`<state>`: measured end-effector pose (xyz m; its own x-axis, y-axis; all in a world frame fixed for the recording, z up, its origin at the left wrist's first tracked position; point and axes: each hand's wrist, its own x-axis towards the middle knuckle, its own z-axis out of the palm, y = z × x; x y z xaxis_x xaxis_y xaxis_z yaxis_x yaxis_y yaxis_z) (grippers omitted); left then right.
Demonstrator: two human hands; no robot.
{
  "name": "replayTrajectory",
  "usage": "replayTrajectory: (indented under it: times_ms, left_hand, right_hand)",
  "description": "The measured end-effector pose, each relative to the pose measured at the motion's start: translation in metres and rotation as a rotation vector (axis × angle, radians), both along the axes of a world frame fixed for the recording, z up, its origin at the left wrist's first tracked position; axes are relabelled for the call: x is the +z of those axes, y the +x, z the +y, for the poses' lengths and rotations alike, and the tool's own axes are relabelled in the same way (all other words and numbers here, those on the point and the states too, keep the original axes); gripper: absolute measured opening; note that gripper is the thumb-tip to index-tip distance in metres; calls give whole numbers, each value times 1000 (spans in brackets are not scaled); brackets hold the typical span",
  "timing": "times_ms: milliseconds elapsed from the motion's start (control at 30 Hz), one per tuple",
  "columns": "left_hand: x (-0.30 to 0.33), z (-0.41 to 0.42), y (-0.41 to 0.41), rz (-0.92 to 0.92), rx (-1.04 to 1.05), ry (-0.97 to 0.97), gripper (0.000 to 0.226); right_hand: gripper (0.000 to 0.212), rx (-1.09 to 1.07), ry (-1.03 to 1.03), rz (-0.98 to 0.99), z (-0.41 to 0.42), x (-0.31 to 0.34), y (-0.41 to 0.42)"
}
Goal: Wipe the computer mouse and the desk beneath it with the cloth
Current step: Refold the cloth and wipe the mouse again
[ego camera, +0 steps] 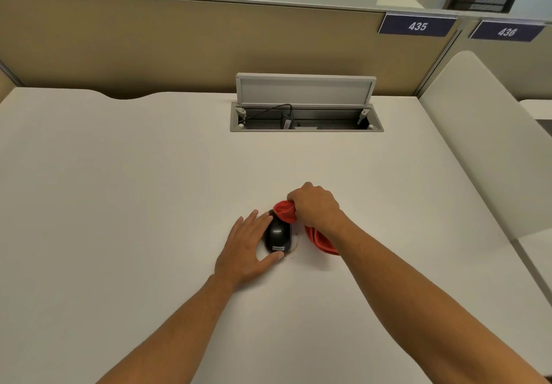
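Observation:
A black computer mouse [277,235] with a small white label lies on the white desk [149,189], near the middle. My left hand [249,247] grips it from the left, thumb at its near end and fingers along its far side. My right hand [315,205] is closed on a bunched red cloth [285,211], pressing it against the mouse's far right end. More of the cloth [319,241] hangs under my right wrist onto the desk. A faint brownish stain [294,246] shows on the desk beside the mouse.
An open cable hatch [306,116] with a raised lid and a black plug sits in the desk at the back. A beige partition [179,46] with number plates 435 and 436 runs behind. A white side panel [490,132] borders the right.

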<state>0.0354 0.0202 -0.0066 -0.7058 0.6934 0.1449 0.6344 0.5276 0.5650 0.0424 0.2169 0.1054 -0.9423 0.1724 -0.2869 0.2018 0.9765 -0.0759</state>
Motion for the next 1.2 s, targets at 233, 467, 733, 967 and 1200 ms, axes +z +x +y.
replayTrajectory:
  times_ms: [233,467,733,967,1200]
  left_hand:
    - [-1,0,-1,-32,-1,23,82]
    - [-4,-1,-3,-47,9,61,84]
    - [-5,-2,-4,-41,1,47,78]
    - [1,-3,-1,-99,-7,53,101]
    - [6,-15,-1,-75,-22,101,91]
  right_hand:
    - [39,-104,-265,142,-5,-8,22]
    - [40,148,-181,93,-11,-22,54]
    - [37,421,9,75,-8,-13,71]
    - [32,407,10,14,9,-3,81]
    - [63,-2,-351,154,47,-4,84]
